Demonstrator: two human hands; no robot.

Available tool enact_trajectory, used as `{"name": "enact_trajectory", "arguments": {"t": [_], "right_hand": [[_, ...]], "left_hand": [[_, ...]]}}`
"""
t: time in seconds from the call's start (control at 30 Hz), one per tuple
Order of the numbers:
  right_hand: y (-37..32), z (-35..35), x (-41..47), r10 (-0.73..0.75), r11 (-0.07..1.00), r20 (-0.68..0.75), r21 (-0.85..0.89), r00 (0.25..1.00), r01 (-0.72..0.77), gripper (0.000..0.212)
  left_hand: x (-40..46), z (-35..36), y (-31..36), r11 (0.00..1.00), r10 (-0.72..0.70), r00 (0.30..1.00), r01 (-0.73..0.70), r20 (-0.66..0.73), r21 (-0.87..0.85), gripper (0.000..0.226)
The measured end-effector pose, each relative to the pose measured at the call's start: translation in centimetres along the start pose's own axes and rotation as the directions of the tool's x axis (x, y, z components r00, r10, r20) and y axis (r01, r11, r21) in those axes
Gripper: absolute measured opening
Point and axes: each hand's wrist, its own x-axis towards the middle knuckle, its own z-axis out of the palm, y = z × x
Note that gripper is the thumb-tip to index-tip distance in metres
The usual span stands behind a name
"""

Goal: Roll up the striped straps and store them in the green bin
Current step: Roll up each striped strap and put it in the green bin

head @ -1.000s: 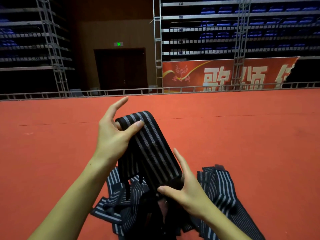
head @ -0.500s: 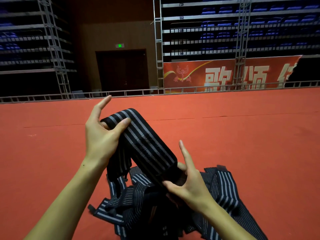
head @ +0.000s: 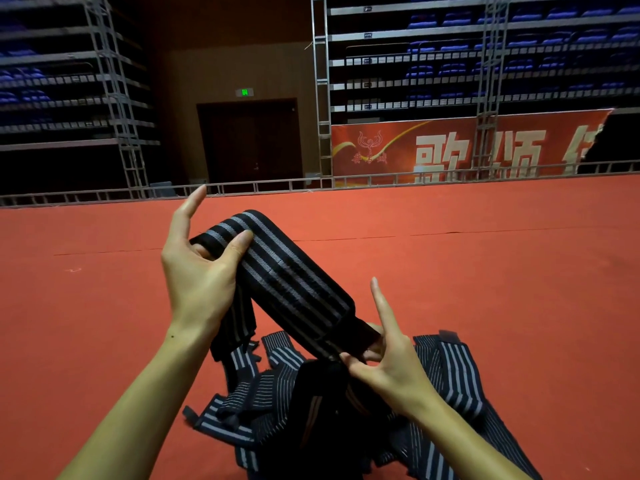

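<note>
Striped strap held taut between both hands, above the red floor.

Left hand [head: 201,282]: thumb pressed on the strap [head: 291,285] at its upper fold, index finger straight and free; grip pinching. Right hand [head: 388,358]: thumb and curled fingers pinch the strap's lower end, index raised. Loose pile of straps [head: 457,375] lies on the floor [head: 519,271] directly beneath.

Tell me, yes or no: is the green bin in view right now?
No. Only the red carpet, the pile of striped straps and the strap held between both hands show.
</note>
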Motion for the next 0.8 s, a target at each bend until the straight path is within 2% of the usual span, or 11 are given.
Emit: {"name": "enact_trajectory", "arguments": {"t": [0.13, 0.33, 0.57, 0.7, 0.8], "right_hand": [[0.6, -0.3, -0.2, 0.021, 1.0, -0.013, 0.0, 1.0, -0.021, 0.124], [1.1, -0.8, -0.2, 0.046, 0.999, 0.059, -0.026, 0.997, -0.045, 0.123], [3.0, -2.2, -2.0, 0.134, 0.988, 0.126, -0.092, 0.983, -0.123, 0.117], [2.8, -0.5, -2.0, 0.136, 0.991, 0.081, -0.004, 0.987, -0.136, 0.108], [0.7, 0.5, -0.5, 0.105, 0.993, 0.015, 0.052, 0.994, -0.106, 0.101]], "left_hand": [[-0.1, -0.2, -0.4, 1.0, -0.022, 0.999, 0.023, -0.03, 0.012, 0.078], [-0.2, -0.1, -1.5, 0.999, -0.007, 0.999, 0.008, -0.036, 0.037, 0.075], [4.3, -3.1, -1.3, 0.997, 0.067, 0.986, -0.06, -0.15, 0.048, 0.063], [3.6, -2.1, -0.4, 0.997, 0.058, 0.997, -0.055, -0.053, 0.047, 0.059], [2.8, -1.6, 0.2, 1.0, -0.003, 0.998, 0.001, 0.069, 0.025, 0.062]]}}
